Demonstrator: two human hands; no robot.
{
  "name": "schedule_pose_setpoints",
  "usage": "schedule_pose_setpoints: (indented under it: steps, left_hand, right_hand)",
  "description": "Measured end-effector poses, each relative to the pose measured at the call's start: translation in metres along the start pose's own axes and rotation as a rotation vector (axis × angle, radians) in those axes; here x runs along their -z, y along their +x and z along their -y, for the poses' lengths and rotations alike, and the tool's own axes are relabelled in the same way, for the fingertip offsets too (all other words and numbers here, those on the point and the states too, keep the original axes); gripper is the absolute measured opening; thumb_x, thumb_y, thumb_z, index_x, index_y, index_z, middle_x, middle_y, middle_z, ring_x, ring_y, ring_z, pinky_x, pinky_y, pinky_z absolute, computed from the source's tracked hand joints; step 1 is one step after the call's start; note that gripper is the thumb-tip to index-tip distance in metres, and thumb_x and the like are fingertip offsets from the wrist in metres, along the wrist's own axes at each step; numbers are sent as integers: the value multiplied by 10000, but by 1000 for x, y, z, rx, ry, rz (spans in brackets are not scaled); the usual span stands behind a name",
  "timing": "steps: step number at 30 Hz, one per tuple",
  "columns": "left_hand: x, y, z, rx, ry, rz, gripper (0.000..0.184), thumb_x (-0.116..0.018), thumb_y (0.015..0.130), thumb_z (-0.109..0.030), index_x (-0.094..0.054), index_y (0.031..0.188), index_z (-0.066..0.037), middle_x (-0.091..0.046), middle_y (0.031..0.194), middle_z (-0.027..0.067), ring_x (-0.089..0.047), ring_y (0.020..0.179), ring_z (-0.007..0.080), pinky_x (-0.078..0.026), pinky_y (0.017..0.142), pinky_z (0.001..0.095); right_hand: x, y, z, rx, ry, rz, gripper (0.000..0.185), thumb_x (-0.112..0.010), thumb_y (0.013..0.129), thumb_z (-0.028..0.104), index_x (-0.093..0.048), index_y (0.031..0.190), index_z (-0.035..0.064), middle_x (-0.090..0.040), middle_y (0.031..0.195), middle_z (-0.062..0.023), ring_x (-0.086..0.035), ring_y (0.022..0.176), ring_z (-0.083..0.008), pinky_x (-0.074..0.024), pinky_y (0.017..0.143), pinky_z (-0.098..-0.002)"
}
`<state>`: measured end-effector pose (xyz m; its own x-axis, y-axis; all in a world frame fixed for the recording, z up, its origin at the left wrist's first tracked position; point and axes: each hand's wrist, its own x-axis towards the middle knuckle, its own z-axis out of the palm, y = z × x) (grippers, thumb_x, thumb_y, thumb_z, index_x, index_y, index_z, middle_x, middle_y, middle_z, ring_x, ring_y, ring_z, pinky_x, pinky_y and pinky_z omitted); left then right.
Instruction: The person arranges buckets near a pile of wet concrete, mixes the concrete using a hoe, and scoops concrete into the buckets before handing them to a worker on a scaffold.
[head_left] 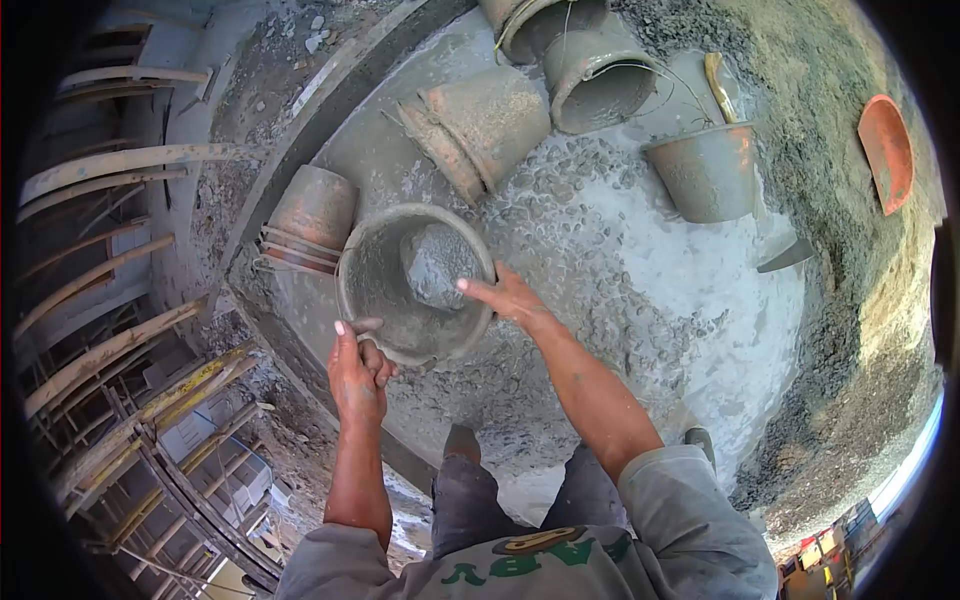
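Observation:
A cement-smeared bucket [365, 245] is tipped toward me, its mouth facing up, with a lump of wet grey mix [437, 265] inside. My right hand [512, 300] grips its right rim, thumb over the inside and fingers on the outer wall. At the lower left rim, my left hand [358, 375] is closed with the thumb pointing up and fingers curled against the edge; exactly what these fingers hook is partly hidden. Just left of this bucket lies an orange-grey bucket stack [318, 205] on its side.
More dirty buckets [490, 120] lie on their sides ahead. An upright bucket [705, 175] stands at the right near a wooden handle [718, 85] and a blade [787, 257]. Wet cement [600, 300] covers the ground, bounded by a raised edge [345, 90]. Wooden poles [120, 170] line the left.

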<state>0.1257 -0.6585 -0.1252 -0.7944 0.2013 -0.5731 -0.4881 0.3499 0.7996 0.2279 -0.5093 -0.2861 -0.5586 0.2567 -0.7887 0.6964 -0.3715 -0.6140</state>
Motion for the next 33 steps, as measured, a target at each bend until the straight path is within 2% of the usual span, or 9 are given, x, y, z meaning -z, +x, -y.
schedule_pose_setpoints:
  steps: [2, 6, 7, 9, 12, 16, 18, 23, 33]
  left_hand:
    - [-16, -30, 24, 123, 149, 146, 506, -391, 961, -449, -583, 947, 18, -265, 467, -56, -239, 389, 61, -299, 421, 241]
    - [-92, -47, 71, 273, 309, 353, 474, -435, 951, -426, -666, 858, -23, -328, 478, -57, -293, 420, 41, -269, 415, 239]
    - [-109, -49, 73, 302, 289, 436, 467, -445, 948, -424, -667, 860, -23, -341, 481, -54, -302, 430, 39, -269, 420, 238]
    - [-140, -47, 82, 317, 239, 633, 460, -468, 936, -430, -662, 836, -25, -373, 497, -43, -329, 452, 44, -287, 436, 239]
    - [-166, -37, 149, 153, 212, 829, 471, -504, 912, -459, -612, 775, -22, -339, 470, -54, -358, 438, 50, -306, 429, 234]
    - [-193, 37, 289, 432, -11, 600, 455, -534, 893, -461, -495, 625, -96, -371, 510, -23, -407, 494, 94, -375, 503, 263]
    - [-199, 70, 320, 453, -121, 592, 462, -542, 892, -444, -444, 585, -114, -359, 520, -19, -403, 507, 109, -391, 540, 280]
    - [-106, 32, 375, 456, -282, 750, 465, -562, 888, -350, -371, 526, -129, -314, 503, -17, -376, 521, 121, -399, 619, 307]
    - [182, 31, 375, 431, -230, 359, 299, -612, 811, -223, -531, 578, -55, -476, 552, 5, -396, 523, 98, -349, 553, 282]
  right_hand:
    - [1, 10, -48, -107, 4, 172, 711, -709, 664, 341, -506, 1220, -53, -523, 1214, -272, -536, 1116, -366, -437, 923, -388]
    - [29, -11, -200, -388, 95, -77, 491, -670, 645, 184, -602, 1035, -107, -612, 1043, -276, -586, 1031, -372, -446, 884, -394]
    - [56, -35, -216, -429, 143, -212, 350, -658, 632, 128, -650, 936, -46, -658, 820, -146, -626, 724, -255, -482, 632, -349]
    - [120, -92, -200, -381, 333, -415, 336, -634, 680, 89, -601, 992, -30, -646, 825, -118, -622, 700, -231, -487, 599, -347]
    - [176, -127, -191, -93, 257, -787, 502, -559, 714, 9, -487, 1210, -22, -614, 1048, -163, -597, 923, -242, -458, 818, -316]
    - [160, -77, -194, 290, -588, -1288, 752, -498, 688, -54, -293, 1403, 54, -565, 1166, -220, -550, 1058, -384, -412, 924, -377]
    - [149, -37, -213, 216, -506, -1255, 860, -471, 662, -96, -209, 1449, 133, -506, 1250, -238, -510, 1108, -405, -397, 951, -379]
    - [85, -27, -253, 270, -437, -1116, 910, -447, 658, -135, -184, 1461, 203, -520, 1274, -193, -544, 1123, -261, -423, 916, -309]
    - [-195, -4, -243, 249, -241, -715, 953, -491, 684, -100, -74, 1467, 249, -554, 1228, -184, -547, 1125, -273, -429, 905, -315]
